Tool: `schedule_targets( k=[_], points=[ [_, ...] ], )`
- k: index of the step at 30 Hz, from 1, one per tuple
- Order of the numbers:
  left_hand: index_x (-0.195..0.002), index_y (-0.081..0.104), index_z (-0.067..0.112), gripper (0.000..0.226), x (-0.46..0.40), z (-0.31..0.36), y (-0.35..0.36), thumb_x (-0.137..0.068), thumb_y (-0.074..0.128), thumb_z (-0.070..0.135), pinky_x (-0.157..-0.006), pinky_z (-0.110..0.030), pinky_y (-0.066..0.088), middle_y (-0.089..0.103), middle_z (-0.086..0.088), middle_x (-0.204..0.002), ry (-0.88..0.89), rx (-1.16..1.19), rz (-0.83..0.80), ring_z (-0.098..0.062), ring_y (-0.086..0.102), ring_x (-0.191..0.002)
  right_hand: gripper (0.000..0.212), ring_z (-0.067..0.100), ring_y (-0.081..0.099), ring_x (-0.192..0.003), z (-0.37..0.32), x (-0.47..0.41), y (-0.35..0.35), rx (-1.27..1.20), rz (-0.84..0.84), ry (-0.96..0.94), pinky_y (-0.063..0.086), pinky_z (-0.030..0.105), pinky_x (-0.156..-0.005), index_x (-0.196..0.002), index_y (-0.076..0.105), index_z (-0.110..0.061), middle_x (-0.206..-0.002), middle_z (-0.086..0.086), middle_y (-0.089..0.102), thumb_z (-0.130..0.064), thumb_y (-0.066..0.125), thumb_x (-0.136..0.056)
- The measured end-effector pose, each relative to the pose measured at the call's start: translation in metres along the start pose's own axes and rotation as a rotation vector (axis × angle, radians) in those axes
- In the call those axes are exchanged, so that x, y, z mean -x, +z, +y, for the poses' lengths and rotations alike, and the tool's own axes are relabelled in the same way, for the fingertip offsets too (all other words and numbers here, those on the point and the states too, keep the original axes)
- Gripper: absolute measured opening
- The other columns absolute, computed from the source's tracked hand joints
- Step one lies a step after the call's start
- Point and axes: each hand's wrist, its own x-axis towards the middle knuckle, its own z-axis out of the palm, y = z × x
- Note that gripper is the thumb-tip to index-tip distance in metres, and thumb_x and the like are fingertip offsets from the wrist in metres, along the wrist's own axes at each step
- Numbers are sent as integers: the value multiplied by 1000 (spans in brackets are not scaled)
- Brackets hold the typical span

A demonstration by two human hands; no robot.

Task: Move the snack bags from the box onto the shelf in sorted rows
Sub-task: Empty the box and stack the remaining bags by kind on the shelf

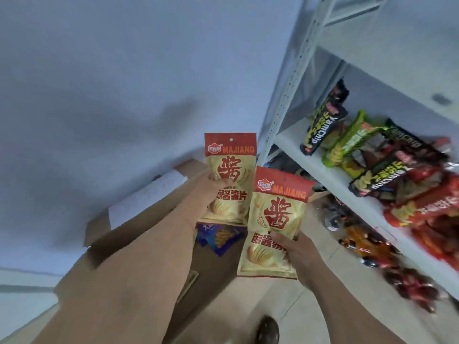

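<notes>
Pale wall behind. Frame centre: left hand pinches one Majiang bag, right hand grips another, above the box. Judged light, crinkly, crushable; hold by edges. Shelf at right, already stocked.

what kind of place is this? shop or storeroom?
Likely a storeroom or small shop's back area. A bare metal shelf holds rows of snack bags, an open cardboard box sits on a tiled floor, and both hands hold identical chip bags.
</notes>
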Motion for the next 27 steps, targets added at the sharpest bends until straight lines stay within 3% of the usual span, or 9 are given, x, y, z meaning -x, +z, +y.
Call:
schedule_targets(
  k=[3,7,11,14,17,21,27],
  points=[
    [-109,67,16,25,22,49,58,-86,77,22,-76,-40,61,79,-5,-98,64,-64,-114,-21,77,-82,28,31,76,-86,-16,39,-47,-85,106,-67,62,39,-69,-111,69,-7,-97,11,78,-12,76,-85],
    [-107,70,15,25,50,93,142,-84,79,19,-90,-50,58,79,-6,-99,136,-81,-270,-27,76,-91,26,33,75,-88,-30,81,-113,-152,228,-151,57,57,-87,-111,67,-9,-97,10,78,-16,75,-87],
    [-103,71,16,20,77,123,230,-84,79,18,-74,-36,60,79,-5,-96,228,-143,-366,-22,76,-83,29,35,75,-90,-33,116,-188,-224,340,-198,54,61,-91,-111,69,-6,-98,11,78,-19,77,-86],
    [-98,73,22,18,98,137,294,-82,81,17,-86,-48,59,79,-4,-97,276,-163,-450,-28,75,-92,27,40,73,-93,-31,141,-245,-275,402,-245,50,65,-94,-107,71,-5,-99,14,77,-19,77,-85],
    [-103,74,19,21,118,148,352,-83,81,21,-91,-48,57,79,-1,-99,302,-183,-510,-27,75,-96,28,39,74,-93,-32,161,-294,-308,453,-286,53,64,-91,-108,70,-5,-98,13,78,-17,78,-85],
    [-102,72,19,23,136,160,419,-82,82,23,-92,-50,57,79,0,-97,349,-184,-544,-24,75,-93,25,34,76,-87,-36,178,-350,-378,502,-344,60,52,-83,-107,70,-5,-96,12,78,-14,77,-85],
    [-101,66,23,20,128,190,494,-86,78,25,-95,-51,55,76,0,-102,408,-222,-545,-25,71,-97,28,35,75,-86,-58,166,-415,-431,535,-383,59,53,-85,-107,70,-3,-96,14,78,-16,78,-84]
  ],
)
